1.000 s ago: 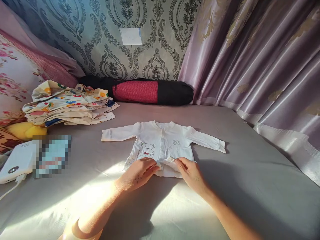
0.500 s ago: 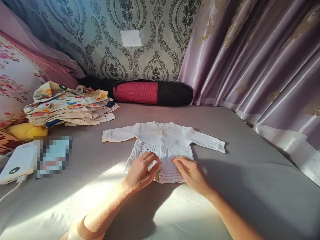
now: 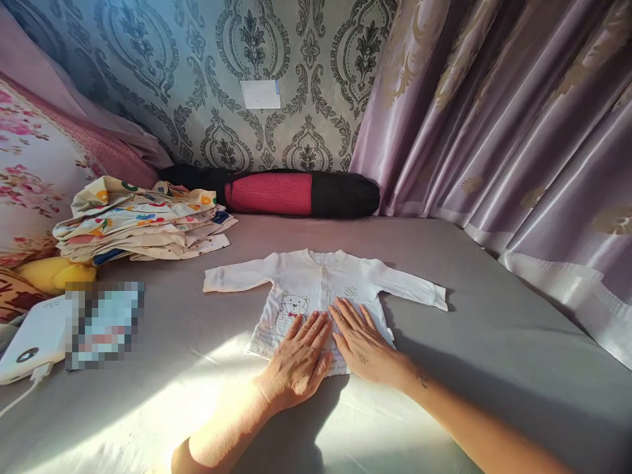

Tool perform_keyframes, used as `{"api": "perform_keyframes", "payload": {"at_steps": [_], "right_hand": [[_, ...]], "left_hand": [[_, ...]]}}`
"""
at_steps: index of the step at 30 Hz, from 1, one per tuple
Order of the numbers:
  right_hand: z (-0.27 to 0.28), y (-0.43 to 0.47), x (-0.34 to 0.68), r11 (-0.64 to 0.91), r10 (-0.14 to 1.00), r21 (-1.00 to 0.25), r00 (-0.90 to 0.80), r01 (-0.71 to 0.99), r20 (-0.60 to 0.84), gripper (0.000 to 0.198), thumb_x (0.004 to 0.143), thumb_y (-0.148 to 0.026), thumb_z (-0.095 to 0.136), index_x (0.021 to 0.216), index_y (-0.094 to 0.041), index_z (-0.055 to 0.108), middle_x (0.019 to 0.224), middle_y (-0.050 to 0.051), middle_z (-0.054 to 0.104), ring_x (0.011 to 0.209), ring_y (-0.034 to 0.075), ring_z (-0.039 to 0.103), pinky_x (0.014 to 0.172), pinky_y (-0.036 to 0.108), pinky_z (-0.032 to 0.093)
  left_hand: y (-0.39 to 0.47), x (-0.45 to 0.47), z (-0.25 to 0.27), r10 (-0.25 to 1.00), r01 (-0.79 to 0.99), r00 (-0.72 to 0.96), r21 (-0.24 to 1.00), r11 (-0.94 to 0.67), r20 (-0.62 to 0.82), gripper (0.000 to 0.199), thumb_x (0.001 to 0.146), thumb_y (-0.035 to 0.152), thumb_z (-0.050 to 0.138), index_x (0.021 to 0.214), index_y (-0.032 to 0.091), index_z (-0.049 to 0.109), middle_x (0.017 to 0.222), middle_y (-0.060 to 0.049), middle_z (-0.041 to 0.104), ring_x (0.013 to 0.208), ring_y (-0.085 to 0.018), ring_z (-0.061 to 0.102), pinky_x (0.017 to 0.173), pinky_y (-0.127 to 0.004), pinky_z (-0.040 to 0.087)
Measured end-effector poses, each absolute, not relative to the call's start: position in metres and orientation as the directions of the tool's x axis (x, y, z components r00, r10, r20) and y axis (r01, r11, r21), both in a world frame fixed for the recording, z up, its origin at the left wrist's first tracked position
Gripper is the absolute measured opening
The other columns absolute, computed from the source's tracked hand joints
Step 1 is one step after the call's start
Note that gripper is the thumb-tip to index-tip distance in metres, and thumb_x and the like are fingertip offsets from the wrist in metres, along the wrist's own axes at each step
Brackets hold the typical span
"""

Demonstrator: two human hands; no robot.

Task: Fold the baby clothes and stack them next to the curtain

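Observation:
A small white long-sleeved baby shirt (image 3: 301, 276) lies spread out, front up, on the grey bed sheet (image 3: 187, 329). Its sleeves reach out to both sides, and a bear is printed on its front, with lettering along the hem. My left hand (image 3: 301, 359) rests flat on the lower front, its fingertips just beside the bear print. Flat on the other side of the button line lies my right hand (image 3: 365, 342), fingers stretched toward the collar. Both hands are open and hold nothing. They cover part of the hem and lower front.
A pile of folded patterned clothes (image 3: 143, 220) sits at the back left. Before it are a yellow plush item (image 3: 54, 273), a white power bank (image 3: 42, 336) with a cable, and a pixelated object (image 3: 106, 326). A black and red roll (image 3: 269, 193) lies along the wall; curtains (image 3: 469, 131) hang at right.
Both hands have gone from curled fingers at the shirt's lower front to lying flat and open on it. The camera view has tilted slightly upward.

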State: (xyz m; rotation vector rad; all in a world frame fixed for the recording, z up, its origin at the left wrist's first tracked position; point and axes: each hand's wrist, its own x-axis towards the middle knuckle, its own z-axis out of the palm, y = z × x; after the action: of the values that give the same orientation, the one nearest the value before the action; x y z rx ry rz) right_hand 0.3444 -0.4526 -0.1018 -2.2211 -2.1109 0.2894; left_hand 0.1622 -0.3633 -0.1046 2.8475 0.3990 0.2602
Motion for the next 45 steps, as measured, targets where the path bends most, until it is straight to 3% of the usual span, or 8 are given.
{"api": "perform_keyframes", "payload": {"at_steps": [16, 18, 22, 24, 28, 32, 40, 45], "right_hand": [[-0.116, -0.340, 0.390, -0.383, 0.924, -0.163, 0.379, 0.909, -0.055, 0.062, 0.100, -0.040, 0.022, 0.153, -0.009, 0.022, 0.162, 0.014, 0.014, 0.149, 0.026, 0.011, 0.119, 0.052, 0.009], [-0.113, -0.330, 0.400, -0.389, 0.920, -0.167, 0.391, 0.906, -0.021, 0.058, 0.100, -0.040, 0.025, 0.151, -0.012, 0.029, 0.161, 0.013, 0.021, 0.147, 0.026, 0.017, 0.117, 0.051, 0.013], [-0.101, -0.311, 0.425, -0.419, 0.897, -0.185, 0.437, 0.889, 0.068, 0.043, 0.102, -0.030, 0.026, 0.133, -0.022, 0.055, 0.142, 0.009, 0.051, 0.127, 0.024, 0.046, 0.103, 0.040, 0.033], [-0.097, -0.302, 0.435, -0.492, 0.853, -0.187, 0.513, 0.850, 0.091, 0.041, 0.101, -0.025, 0.028, 0.127, -0.023, 0.060, 0.132, 0.009, 0.058, 0.120, 0.024, 0.049, 0.095, 0.037, 0.036], [-0.097, -0.287, 0.445, -0.527, 0.833, -0.188, 0.547, 0.829, 0.077, 0.031, 0.098, -0.023, 0.041, 0.115, -0.023, 0.066, 0.122, 0.009, 0.062, 0.116, 0.025, 0.050, 0.089, 0.034, 0.035], [-0.103, -0.279, 0.447, -0.545, 0.818, -0.192, 0.568, 0.816, 0.089, 0.024, 0.096, -0.021, 0.046, 0.104, -0.022, 0.068, 0.116, 0.008, 0.063, 0.113, 0.023, 0.050, 0.087, 0.033, 0.033], [-0.115, -0.276, 0.448, -0.583, 0.775, -0.193, 0.612, 0.789, 0.161, 0.025, 0.098, -0.022, 0.041, 0.110, -0.020, 0.063, 0.120, 0.009, 0.059, 0.114, 0.023, 0.048, 0.089, 0.034, 0.031], [-0.108, -0.275, 0.443, -0.575, 0.787, -0.180, 0.599, 0.798, 0.146, 0.025, 0.097, -0.020, 0.043, 0.109, -0.020, 0.065, 0.119, 0.010, 0.061, 0.114, 0.024, 0.050, 0.088, 0.034, 0.033]], "left_hand": [[-0.363, 0.159, -0.102, 0.246, 0.217, 0.958, 0.188, -0.958, 0.147, 0.050, 0.100, 0.037, 0.032, 0.149, 0.026, 0.035, 0.156, -0.009, 0.033, 0.145, -0.031, 0.028, 0.114, -0.059, 0.029], [-0.363, 0.161, -0.100, 0.243, 0.214, 0.960, 0.199, -0.956, 0.136, 0.050, 0.100, 0.036, 0.032, 0.148, 0.025, 0.037, 0.156, -0.011, 0.034, 0.144, -0.032, 0.029, 0.113, -0.060, 0.030], [-0.362, 0.165, -0.096, 0.302, 0.255, 0.942, 0.270, -0.928, 0.147, 0.045, 0.099, 0.043, 0.035, 0.138, 0.027, 0.051, 0.152, -0.009, 0.042, 0.140, -0.030, 0.037, 0.111, -0.057, 0.035], [-0.360, 0.168, -0.096, 0.356, 0.297, 0.920, 0.304, -0.905, 0.164, 0.045, 0.099, 0.046, 0.034, 0.135, 0.028, 0.054, 0.150, -0.007, 0.044, 0.140, -0.028, 0.037, 0.112, -0.054, 0.034], [-0.355, 0.170, -0.102, 0.411, 0.351, 0.891, 0.282, -0.893, 0.192, 0.050, 0.098, 0.049, 0.034, 0.142, 0.028, 0.046, 0.155, -0.006, 0.036, 0.146, -0.031, 0.024, 0.116, -0.057, 0.026], [-0.354, 0.168, -0.107, 0.415, 0.374, 0.900, 0.258, -0.891, 0.130, 0.057, 0.098, 0.052, 0.032, 0.149, 0.027, 0.036, 0.157, -0.012, 0.032, 0.146, -0.035, 0.024, 0.113, -0.063, 0.025], [-0.354, 0.167, -0.116, 0.420, 0.382, 0.898, 0.243, -0.892, 0.129, 0.058, 0.099, 0.052, 0.030, 0.153, 0.032, 0.025, 0.160, -0.008, 0.025, 0.147, -0.035, 0.020, 0.115, -0.064, 0.020], [-0.354, 0.167, -0.113, 0.426, 0.376, 0.894, 0.286, -0.881, 0.139, 0.058, 0.098, 0.054, 0.031, 0.151, 0.031, 0.031, 0.158, -0.008, 0.029, 0.146, -0.034, 0.022, 0.115, -0.062, 0.021]]}}
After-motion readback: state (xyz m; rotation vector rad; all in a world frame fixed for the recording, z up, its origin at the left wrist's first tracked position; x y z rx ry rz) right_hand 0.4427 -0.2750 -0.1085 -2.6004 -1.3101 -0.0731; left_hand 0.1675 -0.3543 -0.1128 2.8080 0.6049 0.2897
